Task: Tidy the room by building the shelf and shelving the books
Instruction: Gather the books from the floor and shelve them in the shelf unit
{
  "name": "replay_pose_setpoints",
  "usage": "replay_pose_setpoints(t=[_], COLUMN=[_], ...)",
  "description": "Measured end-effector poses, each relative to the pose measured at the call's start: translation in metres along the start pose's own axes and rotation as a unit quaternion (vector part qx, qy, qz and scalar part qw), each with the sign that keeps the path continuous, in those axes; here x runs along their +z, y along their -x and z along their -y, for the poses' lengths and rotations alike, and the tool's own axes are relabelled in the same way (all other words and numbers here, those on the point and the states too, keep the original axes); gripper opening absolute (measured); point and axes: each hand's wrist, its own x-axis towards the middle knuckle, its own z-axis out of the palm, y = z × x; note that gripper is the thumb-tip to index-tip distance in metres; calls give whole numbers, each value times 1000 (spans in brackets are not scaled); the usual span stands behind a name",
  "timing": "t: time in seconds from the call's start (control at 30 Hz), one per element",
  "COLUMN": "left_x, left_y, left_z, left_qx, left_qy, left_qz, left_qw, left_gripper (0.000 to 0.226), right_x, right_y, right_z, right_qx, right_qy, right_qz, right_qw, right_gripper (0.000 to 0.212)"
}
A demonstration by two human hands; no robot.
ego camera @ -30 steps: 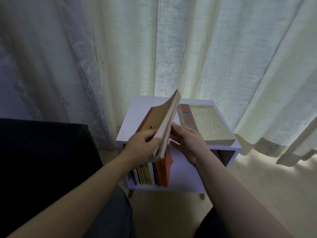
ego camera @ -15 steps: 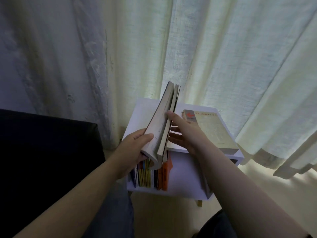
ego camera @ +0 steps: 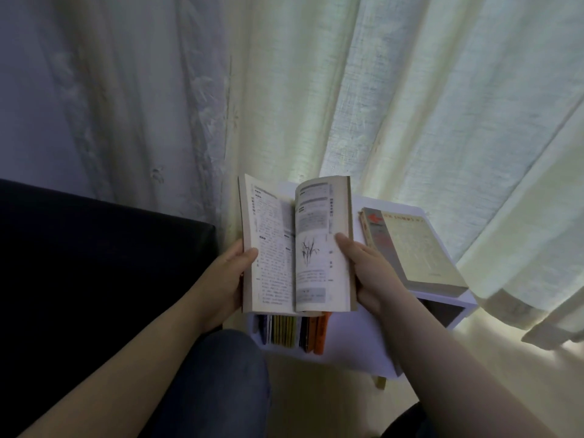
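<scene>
Head view: spreads book open, nearly closed before, left grip and right grip clasping its edges; delays shelving.

Daylight is glowing through the pale curtain, strongest from twelve to three o'clock, while the nine o'clock side is fading into bluish dimness. The black seat at eight o'clock is sitting in near-total shadow, showing no detail. The floor at four o'clock is catching a soft warm patch. Print on the open book is smearing, unreadable. Curtain folds are bowing outward near the edges.
</scene>
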Motion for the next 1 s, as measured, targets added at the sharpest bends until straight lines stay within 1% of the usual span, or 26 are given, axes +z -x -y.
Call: replay_pose_setpoints(t=[0.13, 0.2, 0.3, 0.37, 0.47, 0.57, 0.67, 0.83, 0.9, 1.0], left_x=[-3, -3, -3, -2, 1, 8, 20, 50, 56, 67], left_y=[0, -2, -3, -4, -4, -5, -8, -16, -19, -23], left_z=[5, 6, 5, 5, 5, 3, 0, 1, 2, 4], left_qx=[10, 7, 5, 4, 5, 13, 23, 49, 48, 37], left_qy=[-3, -4, -3, -8, -11, -47, -69, -122, -137, -150], left_qz=[-12, -16, -18, -17, -32, -33, -25, -7, -16, -26], left_qw=[1000, 1000, 1000, 1000, 999, 998, 997, 991, 989, 988], left_gripper=[31, 30, 36, 38, 32, 29, 26, 24, 25, 23], right_x=[-7, -9, -10, -12, -16, -23, -31, -55, -59, -68], right_y=[3, 4, 5, 6, 5, 8, 10, 20, 23, 28], right_z=[-2, -3, -4, -4, -5, -4, -1, 4, 6, 8], right_qx=[48, 56, 60, 52, 16, -31, -55, -61, -56, -47], right_qy=[-44, -56, -62, -59, -33, 0, 23, 47, 58, 84], right_qz=[29, 34, 28, 16, -11, -43, -62, -79, -78, -97], right_qw=[997, 996, 996, 997, 999, 999, 996, 994, 994, 991], right_gripper=[36, 38, 35, 32, 29, 25, 26, 29, 34, 43])
